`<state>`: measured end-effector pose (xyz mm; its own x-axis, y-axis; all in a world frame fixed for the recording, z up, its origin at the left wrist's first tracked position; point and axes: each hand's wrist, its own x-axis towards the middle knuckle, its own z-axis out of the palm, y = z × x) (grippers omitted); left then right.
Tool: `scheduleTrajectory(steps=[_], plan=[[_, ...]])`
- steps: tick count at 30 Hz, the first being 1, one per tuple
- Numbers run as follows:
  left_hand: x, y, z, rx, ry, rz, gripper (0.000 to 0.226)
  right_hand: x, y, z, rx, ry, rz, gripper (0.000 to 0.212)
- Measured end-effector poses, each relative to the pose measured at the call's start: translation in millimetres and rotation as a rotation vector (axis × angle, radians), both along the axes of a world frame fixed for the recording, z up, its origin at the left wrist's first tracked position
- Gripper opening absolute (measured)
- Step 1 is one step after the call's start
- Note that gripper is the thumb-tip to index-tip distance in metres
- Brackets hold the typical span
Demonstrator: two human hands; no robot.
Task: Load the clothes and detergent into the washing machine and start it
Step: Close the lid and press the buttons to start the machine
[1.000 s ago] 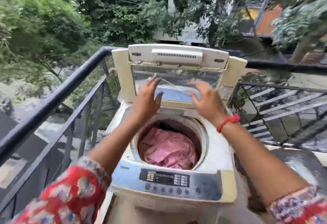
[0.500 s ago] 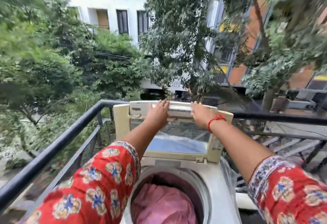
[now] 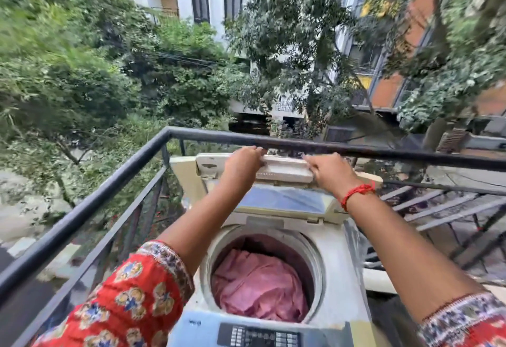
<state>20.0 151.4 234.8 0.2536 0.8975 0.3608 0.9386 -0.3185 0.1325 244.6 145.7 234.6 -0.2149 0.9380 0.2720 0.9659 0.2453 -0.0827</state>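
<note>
Gripping the lid's (image 3: 273,171) top edge, left hand (image 3: 241,163) and right hand (image 3: 328,171) are now closed on it; a second earlier both hovered open before its window. Pink clothes (image 3: 260,286) lie in the drum below the lid. Closing is judged imminent; detergent not seen.

On the building wall (image 3: 284,107) beyond the railing you can make out part of a sign in two lines: "RADH" above "EELA". The brand mark and button labels on the washing machine's control panel (image 3: 260,335) are too blurred for you to read.
</note>
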Motion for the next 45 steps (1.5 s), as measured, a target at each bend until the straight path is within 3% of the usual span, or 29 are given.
scheduleTrajectory(steps=[4, 8, 12, 17, 21, 26, 30, 36, 41, 45], plan=[[-6.0, -38.8, -11.9, 0.048, 0.084, 0.056, 0.020, 6.1, -34.3, -15.8, 0.079, 0.033, 0.068, 0.019], [-9.8, -66.1, -25.6, 0.046, 0.121, 0.036, 0.020, 5.4, -59.8, -31.0, 0.010, 0.046, 0.054, 0.032], [-13.4, -79.9, -36.1, -0.031, 0.130, 0.009, 0.023, 4.7, -79.1, -37.5, -0.017, 0.005, 0.116, 0.031], [-30.0, -105.2, -72.1, -0.162, 0.132, -0.121, 0.031, 5.3, -105.0, -53.3, -0.258, -0.137, 0.205, 0.031], [-36.1, -146.8, -124.0, -0.182, 0.185, -0.246, 0.032, 1.4, -139.6, -96.5, -0.401, -0.099, 0.296, 0.031], [-38.1, -187.1, -187.0, -0.205, 0.166, -0.200, 0.045, -5.3, -184.7, -153.4, -0.452, -0.036, 0.274, 0.027], [-32.0, -201.0, -208.3, -0.339, 0.209, -0.171, 0.053, -9.1, -196.2, -186.2, -0.507, 0.020, 0.205, 0.028], [-25.9, -203.9, -216.1, -0.505, 0.231, -0.158, 0.018, -13.3, -204.1, -219.4, -0.566, 0.037, 0.151, 0.037], [-27.7, -196.2, -223.3, -0.576, 0.214, -0.186, 0.016, -14.0, -201.5, -226.5, -0.607, 0.002, 0.150, 0.031], [-34.5, -185.1, -232.4, -0.678, 0.150, -0.152, 0.013, -13.4, -199.0, -224.7, -0.633, 0.024, 0.147, 0.038]])
